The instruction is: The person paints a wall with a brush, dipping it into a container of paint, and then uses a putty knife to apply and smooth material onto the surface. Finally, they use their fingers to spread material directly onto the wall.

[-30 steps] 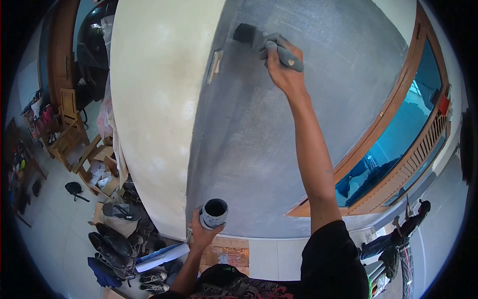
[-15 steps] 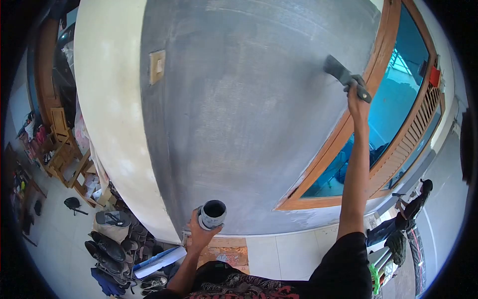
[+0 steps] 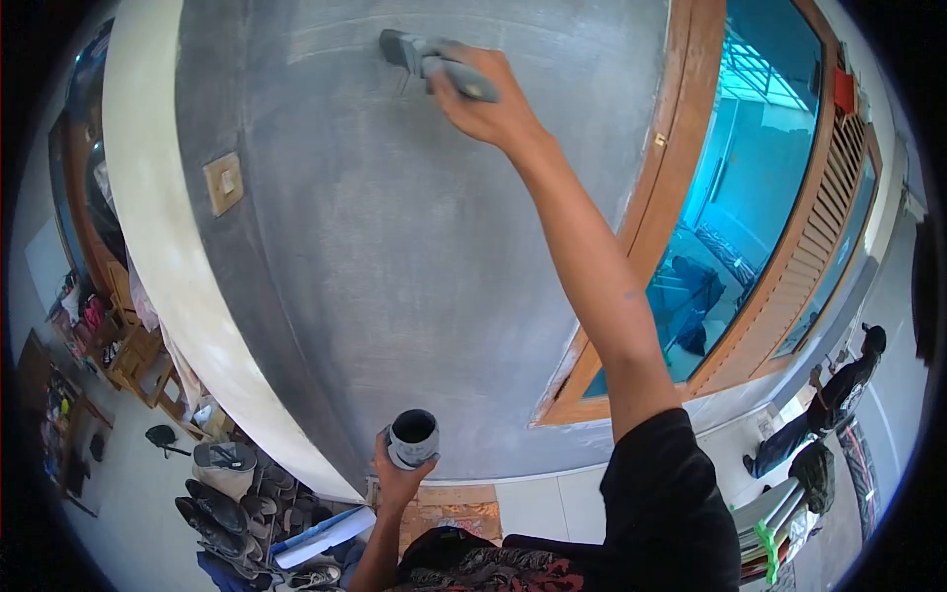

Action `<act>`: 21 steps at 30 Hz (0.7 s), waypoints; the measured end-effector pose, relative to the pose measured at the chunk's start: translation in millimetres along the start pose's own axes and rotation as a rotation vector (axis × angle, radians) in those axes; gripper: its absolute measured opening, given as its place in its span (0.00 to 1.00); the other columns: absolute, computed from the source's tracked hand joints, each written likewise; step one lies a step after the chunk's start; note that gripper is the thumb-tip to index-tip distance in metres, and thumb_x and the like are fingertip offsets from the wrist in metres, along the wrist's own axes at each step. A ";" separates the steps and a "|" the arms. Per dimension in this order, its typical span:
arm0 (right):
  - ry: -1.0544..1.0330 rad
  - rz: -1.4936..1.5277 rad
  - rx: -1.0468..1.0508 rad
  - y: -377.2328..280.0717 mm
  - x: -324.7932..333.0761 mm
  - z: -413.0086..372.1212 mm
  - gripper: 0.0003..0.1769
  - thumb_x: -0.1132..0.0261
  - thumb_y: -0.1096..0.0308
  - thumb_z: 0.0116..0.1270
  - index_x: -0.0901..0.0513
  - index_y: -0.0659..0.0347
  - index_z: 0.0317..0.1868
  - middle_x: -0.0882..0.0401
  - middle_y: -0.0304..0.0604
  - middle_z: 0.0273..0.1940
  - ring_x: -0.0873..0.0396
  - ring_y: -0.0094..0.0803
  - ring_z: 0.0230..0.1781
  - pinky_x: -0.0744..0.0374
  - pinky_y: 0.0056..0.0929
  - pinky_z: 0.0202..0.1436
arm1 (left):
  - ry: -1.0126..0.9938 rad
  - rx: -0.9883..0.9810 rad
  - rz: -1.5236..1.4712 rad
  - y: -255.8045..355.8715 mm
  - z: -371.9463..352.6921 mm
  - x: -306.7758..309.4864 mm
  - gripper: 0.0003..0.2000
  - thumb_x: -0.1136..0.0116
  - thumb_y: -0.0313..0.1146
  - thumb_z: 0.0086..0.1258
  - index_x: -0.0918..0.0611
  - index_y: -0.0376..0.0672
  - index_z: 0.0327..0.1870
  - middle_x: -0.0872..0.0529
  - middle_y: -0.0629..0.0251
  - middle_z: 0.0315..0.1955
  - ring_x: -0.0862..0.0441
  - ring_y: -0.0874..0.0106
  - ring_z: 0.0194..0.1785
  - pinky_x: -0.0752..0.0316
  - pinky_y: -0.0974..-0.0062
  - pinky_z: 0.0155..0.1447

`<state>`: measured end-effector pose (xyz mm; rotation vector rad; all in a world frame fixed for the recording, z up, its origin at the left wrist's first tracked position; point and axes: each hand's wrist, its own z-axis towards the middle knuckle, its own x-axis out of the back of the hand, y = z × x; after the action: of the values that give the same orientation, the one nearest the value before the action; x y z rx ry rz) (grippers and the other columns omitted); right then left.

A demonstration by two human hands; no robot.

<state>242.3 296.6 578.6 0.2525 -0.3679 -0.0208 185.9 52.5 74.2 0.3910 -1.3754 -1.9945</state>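
Brush [image 3: 399,47] raised at a grey wall [image 3: 395,247], cup [image 3: 412,440] held low.
The person's right hand [image 3: 475,97] grips the brush, fingers closed round its handle, higher than the switch [image 3: 224,185] near the wall's left edge; the left hand [image 3: 401,481] curls around the cup before the wall's bottom edge.

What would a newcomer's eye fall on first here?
Probably the right hand at upper centre, holding a brush up to the broad grey wall. Below, near the bottom centre, the left hand grips a cup with a dark inside. Toward the right, a wood-framed window shows vivid blue.
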 end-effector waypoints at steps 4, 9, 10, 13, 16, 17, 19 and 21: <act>0.066 -0.189 -0.125 40.6 58.2 -26.4 0.10 0.39 0.67 0.74 0.15 0.64 0.47 0.13 0.49 0.33 0.15 0.37 0.32 0.17 0.37 0.39 | 0.028 0.060 -0.027 17.7 -9.8 -16.8 0.42 0.15 0.29 0.44 0.28 0.39 0.64 0.16 0.55 0.52 0.17 0.63 0.58 0.22 0.62 0.63; 0.112 -0.219 -0.367 82.7 211.9 -100.4 0.16 0.42 0.62 0.80 0.15 0.66 0.52 0.16 0.41 0.33 0.17 0.27 0.33 0.19 0.28 0.39 | -0.013 0.066 0.001 3.2 -13.7 -22.7 0.42 0.15 0.30 0.45 0.29 0.39 0.64 0.17 0.56 0.53 0.17 0.63 0.58 0.22 0.63 0.63; 0.119 -0.215 -0.403 79.6 229.7 -109.2 0.18 0.40 0.59 0.80 0.15 0.66 0.53 0.15 0.41 0.34 0.17 0.28 0.32 0.19 0.28 0.39 | -0.026 0.063 0.020 -0.3 -15.4 -23.5 0.43 0.15 0.30 0.45 0.29 0.40 0.65 0.17 0.56 0.53 0.17 0.63 0.57 0.22 0.62 0.63; 0.073 -0.153 -0.524 50.7 254.0 -107.1 0.18 0.45 0.58 0.81 0.15 0.64 0.51 0.17 0.39 0.32 0.20 0.26 0.31 0.21 0.27 0.37 | 0.017 0.080 0.110 2.6 -17.0 -23.6 0.43 0.15 0.32 0.44 0.28 0.40 0.64 0.17 0.55 0.54 0.17 0.61 0.59 0.25 0.59 0.66; 0.105 -0.115 -0.253 16.0 211.8 -81.2 0.18 0.45 0.58 0.80 0.15 0.63 0.49 0.18 0.37 0.31 0.22 0.24 0.32 0.22 0.28 0.35 | 0.028 0.065 0.199 1.4 -12.3 -18.4 0.43 0.15 0.33 0.44 0.27 0.40 0.64 0.17 0.56 0.54 0.18 0.60 0.60 0.28 0.57 0.68; 0.090 -0.057 -0.242 5.1 191.0 -65.9 0.17 0.44 0.59 0.79 0.15 0.63 0.47 0.18 0.37 0.30 0.21 0.24 0.32 0.22 0.29 0.35 | 0.022 0.056 0.246 0.5 -10.2 -16.6 0.43 0.15 0.33 0.43 0.27 0.41 0.64 0.17 0.56 0.54 0.19 0.59 0.60 0.30 0.56 0.69; 0.064 0.014 -0.150 5.6 133.3 -31.8 0.16 0.43 0.61 0.79 0.15 0.65 0.45 0.18 0.39 0.31 0.21 0.25 0.32 0.22 0.29 0.36 | 0.007 0.083 0.136 -6.0 -5.7 -15.4 0.43 0.15 0.34 0.43 0.27 0.41 0.64 0.18 0.56 0.54 0.19 0.59 0.60 0.30 0.56 0.69; -0.028 0.206 -0.249 -20.1 65.2 10.8 0.15 0.33 0.62 0.67 0.14 0.69 0.42 0.11 0.54 0.35 0.12 0.42 0.37 0.16 0.42 0.43 | 0.024 0.087 0.108 -15.9 -8.8 -8.6 0.44 0.14 0.35 0.44 0.28 0.40 0.65 0.18 0.55 0.54 0.18 0.58 0.60 0.28 0.57 0.68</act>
<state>299.7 270.3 606.3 -0.0322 -0.4138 0.1323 191.6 55.5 55.1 0.3706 -1.4409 -1.8415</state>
